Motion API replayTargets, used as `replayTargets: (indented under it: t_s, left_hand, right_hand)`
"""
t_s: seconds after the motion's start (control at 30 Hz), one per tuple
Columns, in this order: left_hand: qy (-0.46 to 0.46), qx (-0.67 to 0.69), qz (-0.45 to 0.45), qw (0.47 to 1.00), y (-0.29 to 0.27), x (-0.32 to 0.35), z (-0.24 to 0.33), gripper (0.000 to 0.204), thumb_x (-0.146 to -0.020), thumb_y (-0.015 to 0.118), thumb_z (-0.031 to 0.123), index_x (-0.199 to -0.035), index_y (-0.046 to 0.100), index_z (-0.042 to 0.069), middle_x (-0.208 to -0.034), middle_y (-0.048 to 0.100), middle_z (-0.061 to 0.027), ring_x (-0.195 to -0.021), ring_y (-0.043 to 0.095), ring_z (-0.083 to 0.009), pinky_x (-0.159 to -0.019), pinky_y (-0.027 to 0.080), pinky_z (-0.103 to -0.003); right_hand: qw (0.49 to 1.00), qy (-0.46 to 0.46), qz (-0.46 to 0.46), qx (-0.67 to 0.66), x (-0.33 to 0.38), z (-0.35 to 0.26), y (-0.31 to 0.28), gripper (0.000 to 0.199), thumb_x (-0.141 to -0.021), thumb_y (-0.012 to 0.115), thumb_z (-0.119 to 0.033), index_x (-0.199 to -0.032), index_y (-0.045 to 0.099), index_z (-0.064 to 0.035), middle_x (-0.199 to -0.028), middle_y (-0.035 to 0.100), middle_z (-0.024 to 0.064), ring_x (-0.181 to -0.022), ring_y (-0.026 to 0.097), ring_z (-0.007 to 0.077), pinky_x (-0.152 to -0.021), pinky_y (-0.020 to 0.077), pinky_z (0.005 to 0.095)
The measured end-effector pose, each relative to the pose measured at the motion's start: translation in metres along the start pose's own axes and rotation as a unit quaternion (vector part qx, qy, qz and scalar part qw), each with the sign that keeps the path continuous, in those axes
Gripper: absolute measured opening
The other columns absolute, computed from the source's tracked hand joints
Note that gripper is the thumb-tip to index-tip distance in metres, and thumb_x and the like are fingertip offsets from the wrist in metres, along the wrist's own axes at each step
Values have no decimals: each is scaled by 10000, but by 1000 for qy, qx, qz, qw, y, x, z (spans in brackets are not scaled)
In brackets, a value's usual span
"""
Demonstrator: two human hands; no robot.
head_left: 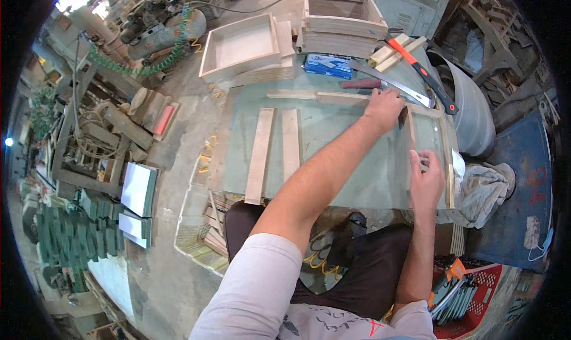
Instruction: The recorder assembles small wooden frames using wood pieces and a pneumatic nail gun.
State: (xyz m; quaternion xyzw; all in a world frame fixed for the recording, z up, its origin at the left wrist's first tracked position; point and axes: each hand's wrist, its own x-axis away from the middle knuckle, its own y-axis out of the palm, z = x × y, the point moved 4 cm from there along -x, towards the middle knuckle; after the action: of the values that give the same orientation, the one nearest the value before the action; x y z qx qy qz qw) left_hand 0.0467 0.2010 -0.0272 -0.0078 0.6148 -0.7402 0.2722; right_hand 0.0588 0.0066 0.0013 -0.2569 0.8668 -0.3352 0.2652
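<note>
My left hand (pixel 386 108) reaches across to the far side of the greenish tabletop (pixel 351 161). Its fingers are curled closed beside the far left corner of a narrow wooden frame (pixel 410 132); what they hold is hidden. A pale wooden strip (pixel 342 98) lies flat, its right end meeting this hand. My right hand (pixel 427 176) is closed on the wooden frame, thumb by its left side. Two loose wooden slats, one wider (pixel 260 156) and one shorter (pixel 290 141), rest side by side left of my left forearm.
Shallow wooden boxes (pixel 241 47) and stacked drawer-like boxes (pixel 342 34) stand at the back. Near them lie a blue carton (pixel 328 66), an orange-black handsaw (pixel 421 72) and wood blocks (pixel 397 50). A cloth (pixel 485 191) hangs at right, above a red crate (pixel 485 298) of tools.
</note>
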Motion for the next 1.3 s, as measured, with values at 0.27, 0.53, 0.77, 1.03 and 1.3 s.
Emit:
replayTargets:
  t_s: [0.27, 0.53, 0.77, 1.03, 1.3]
  left_hand:
    - [12, 33, 144, 989, -24, 25, -12, 543, -792, 665, 97, -1316, 521, 87, -1221, 568, -129, -1187, 527, -284, -965, 405, -479]
    - [-170, 34, 179, 968, -116, 127, -77, 421, -854, 681, 174, -1236, 553, 50, -1163, 567, -190, -1057, 570, -371, -922, 464, -434]
    - [-335, 8, 5, 942, -120, 210, -89, 602, -845, 701, 383, -1245, 498, -20, -1147, 547, -257, -1058, 569, -416, -915, 483, -454]
    - [-344, 72, -12, 936, -111, 208, -101, 623, -839, 679, 323, -1289, 460, -50, -1144, 564, -280, -986, 602, -417, -870, 507, -447]
    - [-328, 564, -31, 757, -103, 185, -76, 601, -886, 659, 184, -1383, 411, -43, -1106, 597, -158, -824, 612, -132, -688, 527, -283]
  right_hand:
    - [997, 20, -43, 57, 1, -2, 3, 472, -880, 686, -283, -1283, 562, -70, -1156, 619, 148, -1039, 616, 321, -862, 489, 424]
    - [998, 33, -45, 20, 0, 0, -1, 453, -877, 686, -252, -1277, 567, -74, -1123, 608, 154, -1045, 602, 327, -865, 479, 436]
    - [996, -73, 44, 11, 7, -24, -8, 420, -875, 685, -200, -1254, 573, -57, -1105, 588, 154, -1065, 549, 341, -911, 441, 445]
    - [986, -140, -53, -75, 29, -75, 15, 389, -866, 695, -196, -1214, 607, -46, -1045, 611, 128, -954, 574, 275, -833, 469, 392]
    - [905, -34, -355, -231, 41, -126, 86, 653, -816, 738, -307, -1344, 528, 15, -624, 572, 56, -537, 502, 129, -546, 435, 310]
